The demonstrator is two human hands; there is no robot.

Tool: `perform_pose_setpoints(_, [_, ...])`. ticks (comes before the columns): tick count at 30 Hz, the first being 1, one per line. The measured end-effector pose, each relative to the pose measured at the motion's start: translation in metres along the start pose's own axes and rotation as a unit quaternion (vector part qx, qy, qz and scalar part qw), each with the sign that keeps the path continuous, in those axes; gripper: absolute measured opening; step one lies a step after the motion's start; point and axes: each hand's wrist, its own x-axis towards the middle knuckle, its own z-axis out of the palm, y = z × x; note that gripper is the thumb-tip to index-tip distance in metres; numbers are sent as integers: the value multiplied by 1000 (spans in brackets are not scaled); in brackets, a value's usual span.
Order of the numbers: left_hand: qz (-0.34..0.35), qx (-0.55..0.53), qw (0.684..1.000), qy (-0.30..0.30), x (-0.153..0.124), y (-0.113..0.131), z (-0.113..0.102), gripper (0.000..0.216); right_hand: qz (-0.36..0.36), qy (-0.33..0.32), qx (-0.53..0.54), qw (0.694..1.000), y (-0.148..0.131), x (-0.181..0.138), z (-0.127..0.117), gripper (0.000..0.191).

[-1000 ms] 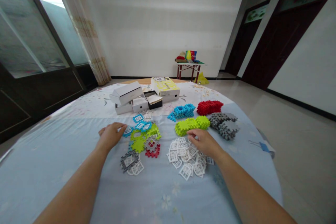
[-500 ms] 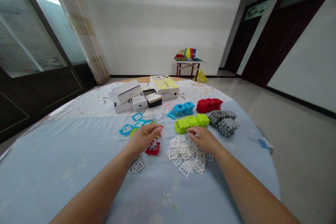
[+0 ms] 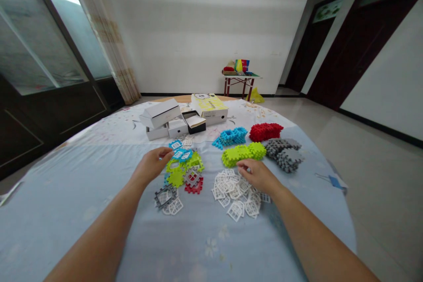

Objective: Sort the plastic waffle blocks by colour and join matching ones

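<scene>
My left hand (image 3: 152, 164) is over the left end of the blue interlocking tiles (image 3: 179, 154), fingers bent together with the tips at a tile's edge; what lies between them is hidden. Below and right of it lie green tiles (image 3: 176, 175), a red tile (image 3: 194, 186) and grey tiles (image 3: 165, 196), some with white window inserts (image 3: 175, 206). My right hand (image 3: 256, 172) hovers at the upper right of a pile of white window pieces (image 3: 235, 209), just below the stacked green tiles (image 3: 240, 156). Its thumb and fingers are curled together, and anything in them is too small to make out.
Stacks of blue tiles (image 3: 230, 136), red tiles (image 3: 266, 131) and grey tiles (image 3: 287, 157) stand at the right. White boxes (image 3: 161, 113), a black box (image 3: 197, 128) and a yellow-and-white box (image 3: 211, 108) sit farther back. The cloth-covered table (image 3: 211, 233) has a rounded right edge.
My left hand has moved left, from above the red and green tiles to the blue tiles, uncovering the grey and green ones. My right hand stays by the white pile. The view has shifted slightly.
</scene>
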Motion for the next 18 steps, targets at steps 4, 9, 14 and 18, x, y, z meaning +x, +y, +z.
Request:
perform_pose_setpoints(4, [-8, 38, 999, -1, 2, -14, 7, 44, 2, 0, -2, 1000, -1, 0, 0, 26])
perform_pose_setpoints(9, [25, 94, 995, 8, 20, -11, 19, 44, 4, -2, 0, 1000, -1, 0, 2, 26])
perform_pose_setpoints(14, [90, 177, 980, -30, 66, 1, 40, 43, 1, -6, 2, 1000, -3, 0, 3, 25])
perform_pose_setpoints(18, [100, 214, 970, -61, 104, 5, 61, 41, -2, -11, -3, 1000, -6, 0, 3, 24])
